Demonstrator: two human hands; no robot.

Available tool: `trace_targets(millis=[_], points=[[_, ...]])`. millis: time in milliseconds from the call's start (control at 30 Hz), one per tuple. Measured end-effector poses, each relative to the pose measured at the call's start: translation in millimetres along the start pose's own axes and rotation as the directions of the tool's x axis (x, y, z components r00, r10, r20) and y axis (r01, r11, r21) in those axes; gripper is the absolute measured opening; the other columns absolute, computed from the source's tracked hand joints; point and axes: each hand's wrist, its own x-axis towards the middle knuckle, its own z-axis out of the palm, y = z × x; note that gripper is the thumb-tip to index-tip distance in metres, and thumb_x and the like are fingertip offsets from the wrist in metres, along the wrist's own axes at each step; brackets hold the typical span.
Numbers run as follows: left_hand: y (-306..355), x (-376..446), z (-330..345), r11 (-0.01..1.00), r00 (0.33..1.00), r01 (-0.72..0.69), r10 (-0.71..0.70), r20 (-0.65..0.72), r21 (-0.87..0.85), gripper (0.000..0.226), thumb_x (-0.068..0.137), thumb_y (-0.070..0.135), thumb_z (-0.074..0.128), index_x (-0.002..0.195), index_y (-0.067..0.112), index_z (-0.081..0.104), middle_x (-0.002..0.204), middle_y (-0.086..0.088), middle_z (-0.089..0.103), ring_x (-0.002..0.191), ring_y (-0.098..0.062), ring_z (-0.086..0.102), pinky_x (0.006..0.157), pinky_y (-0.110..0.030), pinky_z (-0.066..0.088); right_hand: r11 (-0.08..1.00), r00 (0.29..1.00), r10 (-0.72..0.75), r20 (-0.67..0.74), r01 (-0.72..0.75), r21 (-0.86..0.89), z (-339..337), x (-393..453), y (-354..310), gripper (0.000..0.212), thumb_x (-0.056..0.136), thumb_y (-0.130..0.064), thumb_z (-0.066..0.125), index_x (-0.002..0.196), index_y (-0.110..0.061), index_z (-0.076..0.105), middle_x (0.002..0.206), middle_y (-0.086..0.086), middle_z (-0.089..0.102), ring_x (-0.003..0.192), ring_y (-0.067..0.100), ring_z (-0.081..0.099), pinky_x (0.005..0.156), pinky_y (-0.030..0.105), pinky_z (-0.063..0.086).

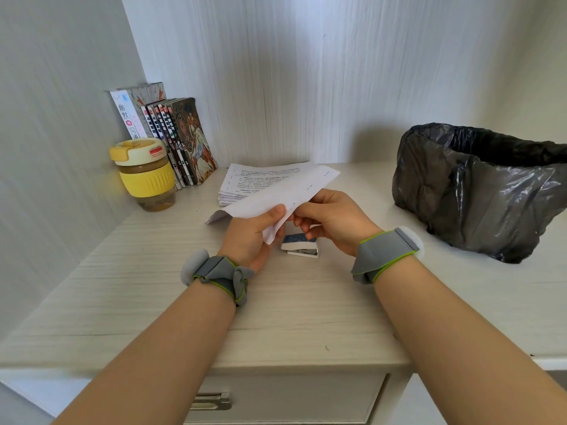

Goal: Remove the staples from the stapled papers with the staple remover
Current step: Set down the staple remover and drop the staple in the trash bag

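I hold a stapled set of white papers (285,191) lifted above the desk, its stapled edge running up to the right with several staples showing. My left hand (251,234) pinches the lower end of the set from below. My right hand (331,219) grips the same edge from the right, fingers curled on the paper. A small blue and white staple remover (302,247) lies on the desk under and between both hands, touched by neither. Behind the hands lies a stack of printed papers (245,179).
A yellow-lidded cup (144,173) and a row of books (175,139) stand at the back left against the wall. A bin lined with a black bag (478,191) sits at the right. A drawer with a metal handle (211,400) is below the desk's front edge.
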Motion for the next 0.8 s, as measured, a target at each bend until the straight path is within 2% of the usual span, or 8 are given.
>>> trace_targets(millis=[167,300,500,700,800], points=[[1.0,-0.6,0.8,1.000,0.999,-0.005,0.005,-0.037,-0.007,0.018,0.089,-0.002,0.047,0.090,0.012,0.059,0.061,0.005,0.063,0.055,-0.005,0.056,0.047,-0.016,0.042,1.000,1.000,-0.008,0.011,0.008,-0.002,-0.4,-0.1,0.3,0.017,0.083,0.000,0.056,0.070,-0.008,0.063,0.060,0.004,0.057,0.044,0.006,0.050,0.043,0.017,0.045],[1.9,-1.5,1.8,1.000,0.999,-0.017,0.017,-0.045,-0.008,0.018,0.089,-0.001,0.047,0.088,0.012,0.060,0.062,0.005,0.063,0.057,-0.008,0.055,0.047,-0.016,0.042,0.989,0.995,0.066,0.069,-0.074,0.124,-0.5,1.8,1.2,0.014,0.085,-0.003,0.056,0.073,-0.008,0.062,0.053,-0.001,0.060,0.042,0.004,0.051,0.043,0.014,0.046],[-1.2,0.5,1.4,1.000,0.999,0.006,-0.007,-0.044,-0.012,0.016,0.088,0.000,0.049,0.098,0.010,0.057,0.076,-0.003,0.058,0.060,-0.009,0.054,0.048,-0.017,0.043,0.935,0.975,0.190,0.112,-0.214,0.282,-2.1,3.8,1.6,0.016,0.087,-0.004,0.054,0.073,-0.005,0.061,0.048,-0.002,0.061,0.039,0.003,0.053,0.040,0.011,0.046],[-3.5,1.1,2.9,1.000,0.997,-0.002,0.001,-0.078,-0.004,0.016,0.087,0.002,0.052,0.091,0.015,0.062,0.068,0.007,0.068,0.060,-0.008,0.059,0.050,-0.019,0.046,0.952,0.983,0.179,0.029,-0.181,0.246,3.6,5.0,6.1,0.018,0.084,-0.012,0.059,0.066,-0.011,0.061,0.053,-0.003,0.052,0.039,0.003,0.042,0.035,0.013,0.035],[-3.1,0.3,2.6,1.000,0.997,-0.002,0.003,-0.079,0.012,0.015,0.087,0.003,0.053,0.091,0.015,0.062,0.069,0.005,0.067,0.057,-0.006,0.058,0.049,-0.019,0.046,0.972,0.987,0.162,0.002,-0.160,0.172,4.9,5.3,6.2,0.015,0.084,-0.012,0.058,0.068,-0.012,0.058,0.054,-0.002,0.048,0.038,0.004,0.037,0.034,0.015,0.029]])
